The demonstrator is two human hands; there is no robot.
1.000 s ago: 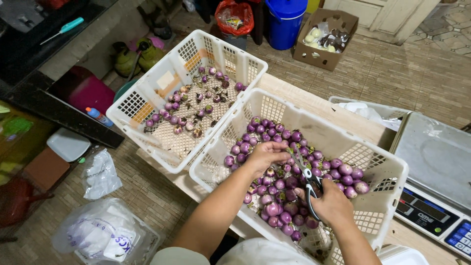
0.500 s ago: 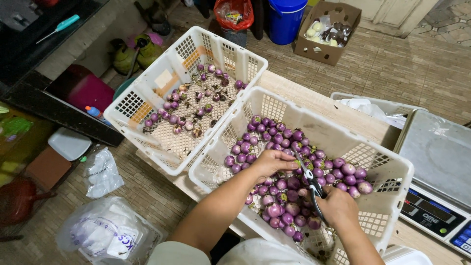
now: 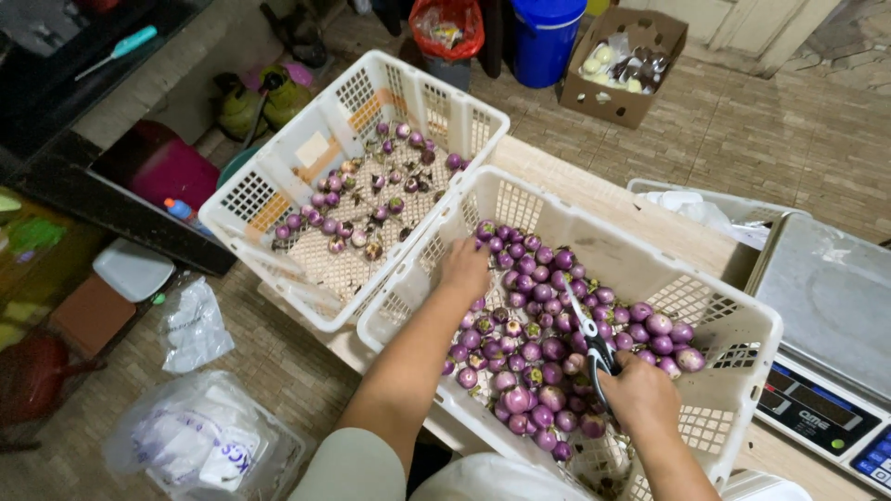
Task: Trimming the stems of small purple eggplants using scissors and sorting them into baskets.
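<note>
A white plastic crate (image 3: 733, 320) in front of me holds a pile of small round purple eggplants (image 3: 548, 348). My left hand (image 3: 466, 269) reaches into its far left part, fingers down among the eggplants; whether it grips one is hidden. My right hand (image 3: 640, 397) holds black-handled scissors (image 3: 587, 336), blades pointing up over the pile. A second white crate (image 3: 269, 199) to the left holds a thinner scatter of eggplants (image 3: 371, 199).
A digital scale (image 3: 831, 343) with a steel platform stands at the right. Both crates rest on a wooden table (image 3: 594, 190). Plastic bags (image 3: 200, 441) lie on the floor at lower left. A blue bucket (image 3: 552, 37) and a cardboard box (image 3: 622, 60) stand beyond.
My left hand has moved from the middle of the pile toward the crate's far left side. My right hand with the scissors has stayed near the right of the pile.
</note>
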